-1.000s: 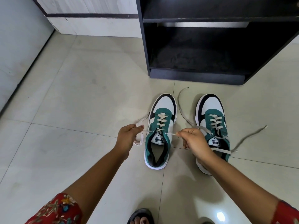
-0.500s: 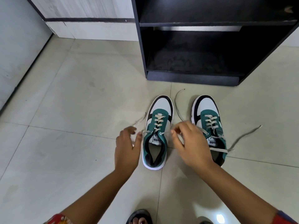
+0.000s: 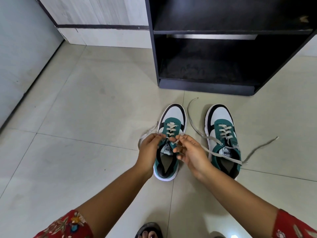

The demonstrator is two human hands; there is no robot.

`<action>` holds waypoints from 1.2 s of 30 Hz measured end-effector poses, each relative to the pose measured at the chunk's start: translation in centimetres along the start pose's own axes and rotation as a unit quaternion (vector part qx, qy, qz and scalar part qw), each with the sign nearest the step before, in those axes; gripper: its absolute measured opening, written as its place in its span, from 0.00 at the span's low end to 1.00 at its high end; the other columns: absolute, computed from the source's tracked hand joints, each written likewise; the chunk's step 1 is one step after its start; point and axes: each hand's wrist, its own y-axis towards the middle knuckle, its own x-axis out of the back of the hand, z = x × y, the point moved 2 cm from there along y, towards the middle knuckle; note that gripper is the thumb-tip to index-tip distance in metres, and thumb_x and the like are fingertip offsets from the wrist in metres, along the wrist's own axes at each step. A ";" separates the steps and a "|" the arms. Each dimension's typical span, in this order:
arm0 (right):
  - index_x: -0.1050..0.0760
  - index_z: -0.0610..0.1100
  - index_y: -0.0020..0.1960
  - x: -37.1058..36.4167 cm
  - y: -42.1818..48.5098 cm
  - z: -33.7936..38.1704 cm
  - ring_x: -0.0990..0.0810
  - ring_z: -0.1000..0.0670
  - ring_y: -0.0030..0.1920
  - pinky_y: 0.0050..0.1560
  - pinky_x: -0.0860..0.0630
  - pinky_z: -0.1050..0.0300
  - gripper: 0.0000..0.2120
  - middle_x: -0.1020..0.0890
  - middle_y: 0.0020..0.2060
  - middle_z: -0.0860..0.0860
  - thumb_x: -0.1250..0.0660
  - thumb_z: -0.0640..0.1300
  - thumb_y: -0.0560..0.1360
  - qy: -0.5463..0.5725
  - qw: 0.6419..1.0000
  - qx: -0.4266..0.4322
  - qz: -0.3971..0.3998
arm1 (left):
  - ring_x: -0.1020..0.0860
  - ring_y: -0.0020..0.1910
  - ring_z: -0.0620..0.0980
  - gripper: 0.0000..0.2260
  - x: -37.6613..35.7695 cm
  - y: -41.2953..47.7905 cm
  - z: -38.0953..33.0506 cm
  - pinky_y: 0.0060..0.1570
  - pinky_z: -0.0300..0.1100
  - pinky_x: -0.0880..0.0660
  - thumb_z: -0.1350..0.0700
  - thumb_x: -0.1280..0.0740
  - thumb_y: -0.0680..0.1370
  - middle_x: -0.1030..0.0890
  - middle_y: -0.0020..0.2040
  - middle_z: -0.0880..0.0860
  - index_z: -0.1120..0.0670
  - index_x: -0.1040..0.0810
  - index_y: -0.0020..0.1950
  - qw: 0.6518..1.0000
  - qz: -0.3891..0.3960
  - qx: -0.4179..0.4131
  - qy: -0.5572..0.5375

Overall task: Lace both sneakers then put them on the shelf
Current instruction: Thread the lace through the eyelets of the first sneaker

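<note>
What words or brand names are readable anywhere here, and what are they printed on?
"PUMA", upside down from this view, on the tongue label of the left sneaker.
"PUMA", also upside down, on the tongue label of the right sneaker.
Nothing readable on the shelf, the floor or the red sleeves.

Looking like a home, probably an entryway or bedroom corner. Showing glossy beige floor tiles (image 3: 82, 107), a low black shoe shelf (image 3: 223, 55) standing open at 1 o'clock, pale wood-grain cabinet panels (image 3: 96, 12) running along at 11 o'clock, and a sandalled foot (image 3: 148, 231) peeking in at 6 o'clock.
</note>
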 end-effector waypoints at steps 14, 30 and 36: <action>0.26 0.44 0.44 0.6 1.0 0.4 0.31 0.55 0.25 0.27 0.33 0.64 0.13 0.27 0.29 0.50 0.47 0.40 0.81 -0.013 0.998 -0.027 -0.046 | 0.26 0.27 0.36 0.10 1.2 1.8 0.2 0.31 0.30 0.31 0.63 0.42 0.79 0.22 0.36 0.52 0.64 0.23 0.44 0.998 0.002 -0.064 0.018; 0.24 0.54 0.30 -2.2 0.3 8.0 0.27 0.51 0.31 0.38 0.30 0.53 0.14 0.23 0.26 0.51 0.35 0.47 0.75 -0.449 0.864 0.213 0.081 | 0.23 0.45 0.44 0.12 1.8 1.6 -3.8 0.45 0.35 0.28 0.59 0.38 0.74 0.20 0.45 0.49 0.45 0.19 0.38 0.902 0.157 -0.347 0.205; 0.24 0.52 0.41 -0.5 -1.7 5.7 0.25 0.52 0.35 0.41 0.25 0.50 0.07 0.23 0.36 0.53 0.37 0.53 0.74 -0.472 0.828 0.299 0.048 | 0.32 0.35 0.40 0.09 2.4 1.4 -3.8 0.37 0.30 0.32 0.53 0.39 0.77 0.33 0.35 0.42 0.56 0.25 0.41 0.823 -0.023 -0.477 0.308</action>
